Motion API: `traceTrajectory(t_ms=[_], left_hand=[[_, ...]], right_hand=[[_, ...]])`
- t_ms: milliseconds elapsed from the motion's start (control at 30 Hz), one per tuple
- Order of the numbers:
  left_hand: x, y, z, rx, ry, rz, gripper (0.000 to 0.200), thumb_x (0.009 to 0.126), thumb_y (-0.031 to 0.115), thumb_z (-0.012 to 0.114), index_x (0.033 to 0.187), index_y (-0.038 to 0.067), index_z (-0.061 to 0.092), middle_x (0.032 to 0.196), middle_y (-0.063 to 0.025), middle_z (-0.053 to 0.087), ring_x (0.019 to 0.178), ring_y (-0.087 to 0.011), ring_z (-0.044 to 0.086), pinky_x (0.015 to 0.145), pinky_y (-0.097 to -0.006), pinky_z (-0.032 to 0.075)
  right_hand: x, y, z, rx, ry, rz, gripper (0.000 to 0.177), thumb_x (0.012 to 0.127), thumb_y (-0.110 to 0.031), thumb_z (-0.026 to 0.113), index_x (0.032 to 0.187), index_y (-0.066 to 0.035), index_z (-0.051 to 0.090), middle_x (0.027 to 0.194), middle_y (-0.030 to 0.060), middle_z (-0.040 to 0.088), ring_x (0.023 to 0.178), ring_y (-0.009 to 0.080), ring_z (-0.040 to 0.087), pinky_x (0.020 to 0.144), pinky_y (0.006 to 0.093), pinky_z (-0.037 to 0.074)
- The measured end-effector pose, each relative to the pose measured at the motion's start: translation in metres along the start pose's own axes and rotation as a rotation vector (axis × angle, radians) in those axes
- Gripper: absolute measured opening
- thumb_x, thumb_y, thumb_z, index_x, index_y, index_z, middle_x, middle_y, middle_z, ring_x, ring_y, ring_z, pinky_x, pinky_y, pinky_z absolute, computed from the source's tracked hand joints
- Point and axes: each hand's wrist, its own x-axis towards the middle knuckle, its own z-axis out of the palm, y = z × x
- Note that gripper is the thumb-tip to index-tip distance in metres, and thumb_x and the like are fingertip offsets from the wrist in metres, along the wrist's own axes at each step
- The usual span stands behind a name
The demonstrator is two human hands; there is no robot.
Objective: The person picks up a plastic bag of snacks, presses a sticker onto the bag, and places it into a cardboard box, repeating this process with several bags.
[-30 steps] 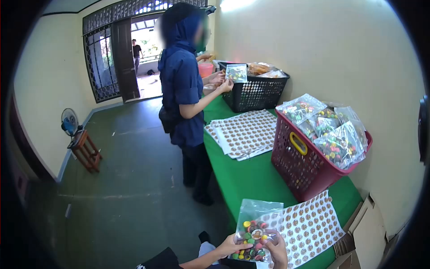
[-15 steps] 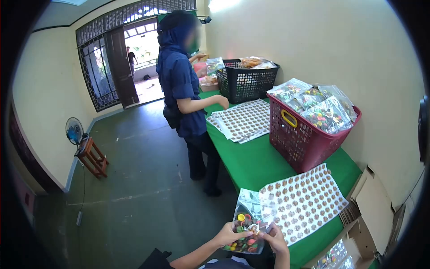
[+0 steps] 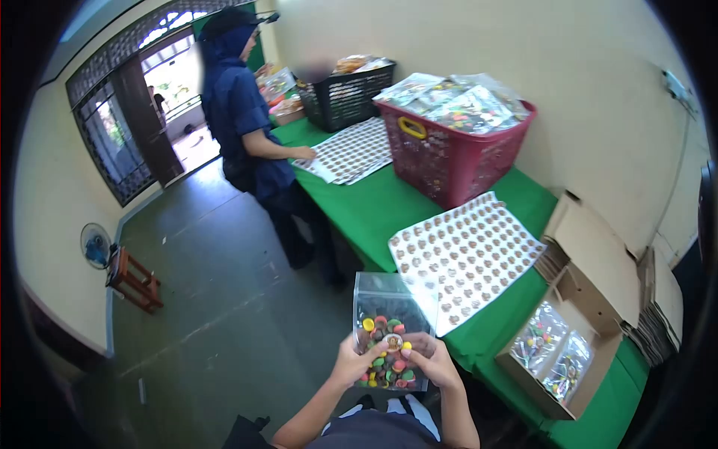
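Observation:
A clear plastic bag (image 3: 389,299) of colourful round pieces is held upright between my hands at the bottom centre. My left hand (image 3: 351,363) grips its left side, with the thumb on the front. On the right side my right hand (image 3: 434,363) holds the same bag, its thumb near a round sticker (image 3: 393,343) on the bag's front. Just beyond the bag lies a white sheet of round brown stickers (image 3: 467,254) on the green table (image 3: 351,217).
A maroon basket (image 3: 456,161) heaped with filled bags and a black basket (image 3: 348,97) stand on the table. An open cardboard box (image 3: 598,367) with bags is at right. A co-worker (image 3: 239,112) stands at left, one hand on another sticker sheet (image 3: 355,150).
The view has turned right, showing more of the cardboard box. The bag is now more upright and facing me. The co-worker's near hand has lowered to the sticker sheet.

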Motion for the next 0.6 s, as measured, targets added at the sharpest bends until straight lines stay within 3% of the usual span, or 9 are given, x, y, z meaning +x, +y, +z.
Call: traceTrajectory(t_ms=[100, 233, 367, 600], left_hand=[[0.012, 0.026, 0.029, -0.071, -0.119, 0.116, 0.033, 0.073, 0.004, 0.061, 0.1, -0.003, 0.045, 0.095, -0.0076, 0.054, 0.088, -0.0114, 0.052, 0.078, -0.0251, 0.043], [0.026, 0.049, 0.091, -0.05, -0.215, 0.32, 0.035, 0.073, 0.005, 0.061, 0.103, -0.004, 0.044, 0.094, -0.008, 0.055, 0.088, -0.0119, 0.053, 0.077, -0.0249, 0.043], [0.028, 0.053, 0.168, 0.049, -0.226, 0.287, 0.034, 0.075, 0.006, 0.06, 0.103, -0.005, 0.045, 0.092, -0.009, 0.056, 0.085, -0.0119, 0.053, 0.075, -0.024, 0.043], [0.017, 0.017, 0.288, -0.083, -0.302, 0.393, 0.03, 0.077, 0.009, 0.057, 0.101, -0.005, 0.047, 0.086, -0.0096, 0.058, 0.077, -0.0115, 0.055, 0.069, -0.0232, 0.045]], right_hand=[[-0.008, -0.022, -0.019, 0.049, 0.188, -0.063, 0.031, 0.076, -0.01, 0.058, 0.101, 0.004, 0.047, 0.09, 0.0116, 0.056, 0.082, 0.0144, 0.055, 0.066, 0.0241, 0.047], [-0.023, -0.06, -0.053, -0.19, 0.322, -0.455, 0.043, 0.068, -0.011, 0.068, 0.099, 0.005, 0.044, 0.082, 0.0119, 0.057, 0.07, 0.0126, 0.057, 0.057, 0.021, 0.047], [-0.059, -0.1, -0.093, -0.199, 0.431, -0.475, 0.045, 0.065, -0.011, 0.071, 0.097, 0.004, 0.043, 0.078, 0.01, 0.057, 0.068, 0.0106, 0.056, 0.052, 0.0207, 0.047], [-0.124, -0.117, -0.179, -0.122, 0.593, -0.512, 0.042, 0.066, -0.012, 0.07, 0.096, 0.001, 0.043, 0.08, 0.0071, 0.057, 0.067, 0.0088, 0.055, 0.051, 0.0181, 0.044]])
